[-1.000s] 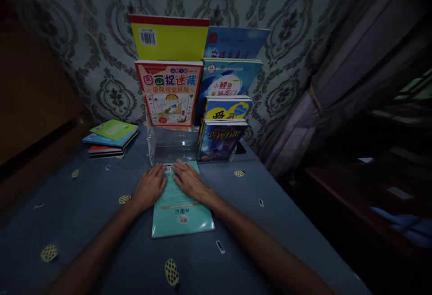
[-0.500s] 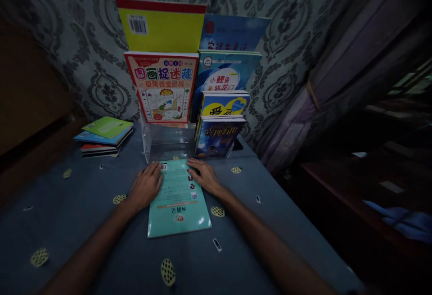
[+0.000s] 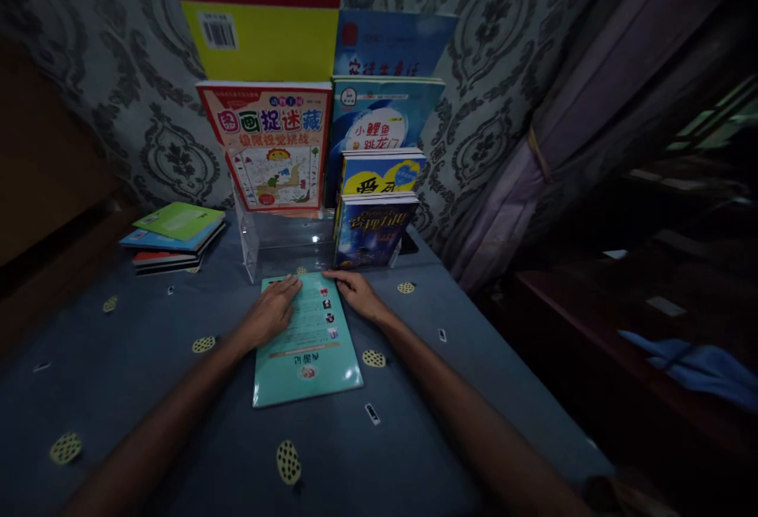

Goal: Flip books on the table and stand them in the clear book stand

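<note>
Both hands lay flat on a teal booklet on the blue tablecloth.

Both forearms reached forward from the near edge and converged on the teal booklet (image 3: 305,339), which lay flat on the tablecloth (image 3: 148,391) just in front of the clear stand (image 3: 278,237). The left hand (image 3: 271,313) rested palm down, fingers spread open, on the booklet's far left part. The right hand (image 3: 358,296) lay open at its far right corner, fingers pointing left along the top edge. Behind, picture books (image 3: 269,142) stood in tiers, and a small stack of books (image 3: 174,234) lay to the left.
</note>
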Demonstrator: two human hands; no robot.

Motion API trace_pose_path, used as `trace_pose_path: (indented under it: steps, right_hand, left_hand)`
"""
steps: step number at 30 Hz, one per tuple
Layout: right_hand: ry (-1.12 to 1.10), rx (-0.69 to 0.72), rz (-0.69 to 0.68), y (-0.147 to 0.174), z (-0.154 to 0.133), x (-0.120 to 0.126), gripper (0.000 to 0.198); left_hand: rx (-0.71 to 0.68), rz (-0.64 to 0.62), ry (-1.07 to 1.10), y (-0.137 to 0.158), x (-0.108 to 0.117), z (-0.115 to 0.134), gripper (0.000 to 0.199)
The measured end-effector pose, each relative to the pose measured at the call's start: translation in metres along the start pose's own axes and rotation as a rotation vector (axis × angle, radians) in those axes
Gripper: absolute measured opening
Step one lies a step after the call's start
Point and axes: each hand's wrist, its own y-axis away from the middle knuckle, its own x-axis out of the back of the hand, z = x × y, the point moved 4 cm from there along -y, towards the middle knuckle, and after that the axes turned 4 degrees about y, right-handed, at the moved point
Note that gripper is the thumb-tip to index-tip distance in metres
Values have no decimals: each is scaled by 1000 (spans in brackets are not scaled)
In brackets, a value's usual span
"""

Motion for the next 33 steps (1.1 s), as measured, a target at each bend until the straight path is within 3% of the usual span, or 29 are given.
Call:
trace_pose_path:
  steps: [12, 33]
  right_hand:
    - [36, 31, -28, 0, 0, 0, 48]
    - [26, 63, -52, 3, -6, -2, 38]
  left_hand:
    - [-257, -206, 18, -25, -2, 49, 49]
    - [-435, -354, 145, 14, 6, 91, 45]
